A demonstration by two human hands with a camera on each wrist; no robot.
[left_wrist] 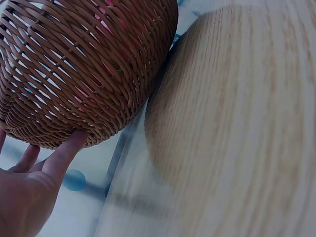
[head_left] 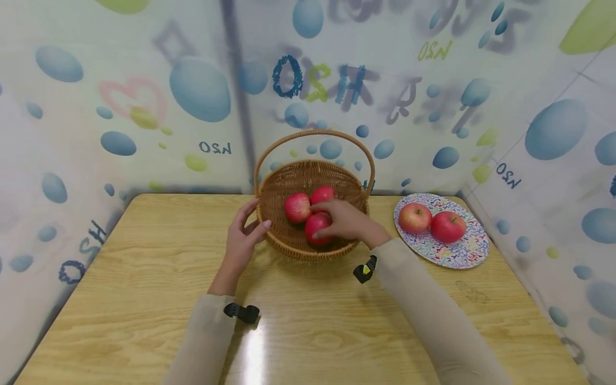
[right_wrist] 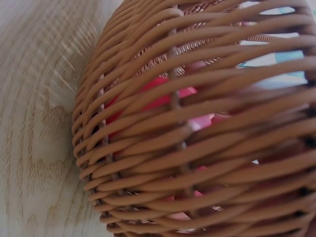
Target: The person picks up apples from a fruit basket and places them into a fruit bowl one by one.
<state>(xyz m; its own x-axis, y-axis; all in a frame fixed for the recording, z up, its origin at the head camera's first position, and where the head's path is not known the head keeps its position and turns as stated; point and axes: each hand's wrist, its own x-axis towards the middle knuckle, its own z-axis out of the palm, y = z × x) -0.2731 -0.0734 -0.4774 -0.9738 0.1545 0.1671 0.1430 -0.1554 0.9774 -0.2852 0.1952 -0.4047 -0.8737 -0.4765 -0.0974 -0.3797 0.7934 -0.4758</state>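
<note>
On the table stands a round wicker basket [head_left: 289,248] with an arched handle. Its left side meets the fingertips of my left hand [head_left: 240,235], spread with thumb apart; the left wrist view has this hand [left_wrist: 34,192] at the weave. My right hand [head_left: 347,220] reaches inside the basket, thumb and fingers round a red apple [head_left: 315,224]. Two more apples lie close by: one to its upper left [head_left: 297,207] and another behind [head_left: 322,193]. In the right wrist view the basket wall [right_wrist: 197,148] hides most of the hand, with bits of red apple [right_wrist: 163,96] between the strands.
An oval plate [head_left: 462,259] with a multicoloured pattern sits to the right of the basket, carrying two apples, one yellowish red [head_left: 415,217] and one redder [head_left: 448,226]. The wooden table [head_left: 159,256] backs onto a wall [head_left: 192,160] covering printed with blue and green drops.
</note>
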